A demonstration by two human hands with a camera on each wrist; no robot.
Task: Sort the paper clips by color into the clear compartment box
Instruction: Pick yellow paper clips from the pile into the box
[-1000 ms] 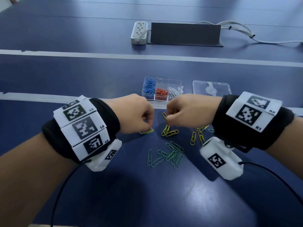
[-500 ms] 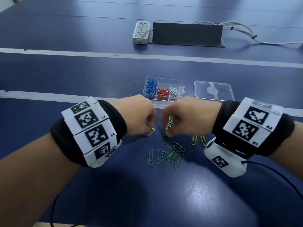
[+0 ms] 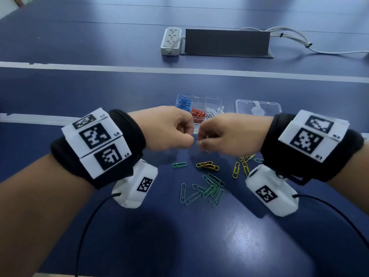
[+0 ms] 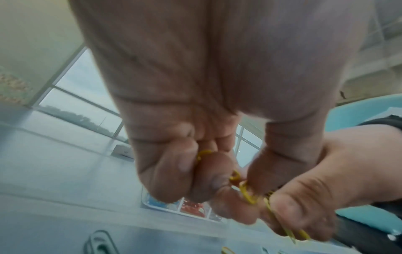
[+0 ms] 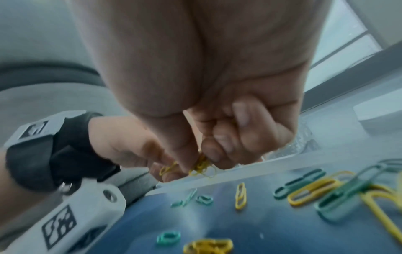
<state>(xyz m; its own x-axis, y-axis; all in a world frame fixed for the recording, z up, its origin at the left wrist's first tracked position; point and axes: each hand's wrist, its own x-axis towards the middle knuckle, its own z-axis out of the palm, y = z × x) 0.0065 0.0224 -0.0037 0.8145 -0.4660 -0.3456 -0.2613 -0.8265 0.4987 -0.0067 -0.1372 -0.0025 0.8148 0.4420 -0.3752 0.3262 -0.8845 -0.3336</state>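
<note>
My left hand (image 3: 186, 139) and right hand (image 3: 201, 141) meet fingertip to fingertip above the table, just in front of the clear compartment box (image 3: 214, 101). Both pinch yellow paper clips (image 4: 244, 189), seen also in the right wrist view as a small yellow bunch (image 5: 201, 167) between the fingers. The box holds blue clips (image 3: 182, 103), red clips (image 3: 197, 114) and white clips (image 3: 213, 112) in separate compartments. On the table below the hands lie loose yellow clips (image 3: 207, 165) and a heap of green clips (image 3: 209, 189).
The box's clear lid (image 3: 258, 106) lies to the right of the box. A single green clip (image 3: 179, 164) lies left of the yellow ones. At the back stand a white power strip (image 3: 171, 41) and a dark panel (image 3: 226, 43) with cables.
Both hands have risen from the table, each with yellow clips pinched, and come together. A pair of yellow clips and one green clip now lie uncovered beneath them.
</note>
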